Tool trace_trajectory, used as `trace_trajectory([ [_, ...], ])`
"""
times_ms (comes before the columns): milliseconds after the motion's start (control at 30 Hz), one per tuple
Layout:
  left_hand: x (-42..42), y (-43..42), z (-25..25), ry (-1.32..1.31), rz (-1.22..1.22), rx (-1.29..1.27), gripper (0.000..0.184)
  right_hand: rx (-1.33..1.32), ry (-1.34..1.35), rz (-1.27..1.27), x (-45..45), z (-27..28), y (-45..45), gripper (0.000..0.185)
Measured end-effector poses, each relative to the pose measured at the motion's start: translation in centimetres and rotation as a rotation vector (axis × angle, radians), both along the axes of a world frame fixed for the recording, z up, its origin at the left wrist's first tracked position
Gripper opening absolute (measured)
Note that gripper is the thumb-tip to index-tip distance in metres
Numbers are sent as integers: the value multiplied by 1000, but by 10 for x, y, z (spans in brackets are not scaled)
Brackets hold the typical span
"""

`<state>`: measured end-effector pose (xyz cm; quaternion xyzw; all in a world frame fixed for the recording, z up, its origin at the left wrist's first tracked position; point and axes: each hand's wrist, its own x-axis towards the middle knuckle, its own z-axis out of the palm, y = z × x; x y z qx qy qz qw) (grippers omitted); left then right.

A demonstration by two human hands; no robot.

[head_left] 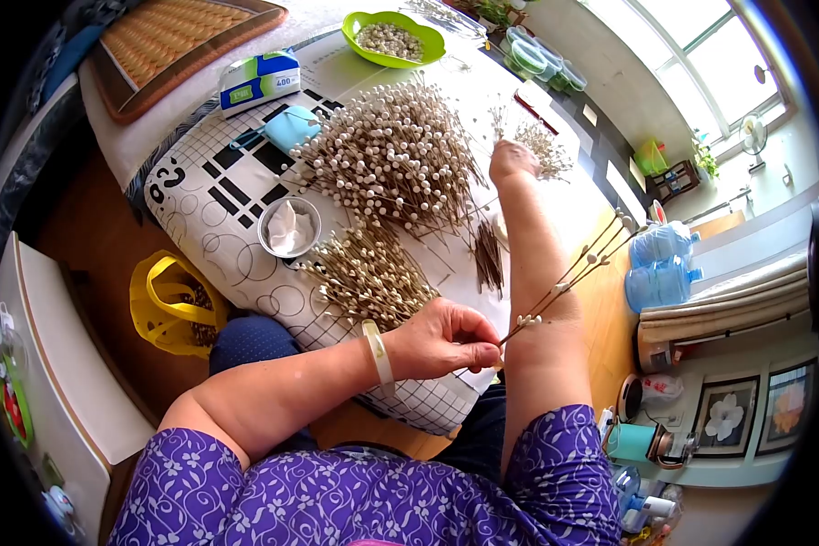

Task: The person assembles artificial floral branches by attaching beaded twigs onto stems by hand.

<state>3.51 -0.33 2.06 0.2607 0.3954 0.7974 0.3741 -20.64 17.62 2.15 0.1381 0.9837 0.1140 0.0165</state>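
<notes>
My left hand (450, 337) pinches a thin brown stem (555, 291) between thumb and fingers. Small buds sit along this stem, white near the hand and darker toward the tip, and it crosses in front of my right forearm. Farther out, my right hand (514, 162) is at a small pile of fine sprigs (548, 150), its fingers curled and partly hidden. A big heap of stems with round white berries (391, 155) covers the middle of the table. Nearer me lies a bundle of stems with smaller cream buds (369, 278). Short bare brown sticks (488, 259) lie beside my right forearm.
A cup with white tissue (289, 227) stands left of the bundle. Behind it are a light blue case (291, 129), a tissue pack (259, 82) and a green bowl of white berries (393, 16). A yellow bag (146, 309) sits below the table's left edge.
</notes>
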Motion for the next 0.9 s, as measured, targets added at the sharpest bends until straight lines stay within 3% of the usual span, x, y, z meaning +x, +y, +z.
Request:
trace_trajectory([
  [67, 0, -1, -1, 12, -5, -27, 10, -28, 324, 151, -1, 2, 17, 14],
  [133, -1, 2, -3, 30, -6, -52, 10, -341, 422, 181, 15, 28, 14, 18],
  [200, 4, 3, -7, 152, 6, -29, 11, -635, 765, 413, 17, 25, 29, 17],
  [267, 16, 3, 0, 116, -67, -67, 10, -1361, 750, 496, 52, 40, 19, 11],
  [333, 32, 10, -7, 334, -48, -37, 11, -1456, 550, 438, 112, 50, 5, 7],
  [367, 40, 12, -6, 348, -91, -11, 12, -1261, 454, 538, 141, 50, 4, 9],
  [467, 59, 14, -7, 363, -246, -72, 10, -1301, 220, 393, 216, 24, 2, 10],
  [500, 64, 14, -9, 356, -256, -74, 10, -1305, 126, 221, 238, 21, -1, 11],
  [600, 75, 19, -16, 315, -291, -114, 10, -1023, 91, 157, 270, -7, 13, 12],
  [800, 85, 26, -22, 388, -313, -154, 13, -783, 106, 139, 281, -27, 11, 17],
  [867, 85, 29, -26, 375, -319, -145, 14, -572, 388, 361, 281, -22, -1, 12],
  [900, 85, 29, -27, 359, -327, -128, 14, -722, 431, 438, 278, -22, -7, 8],
])
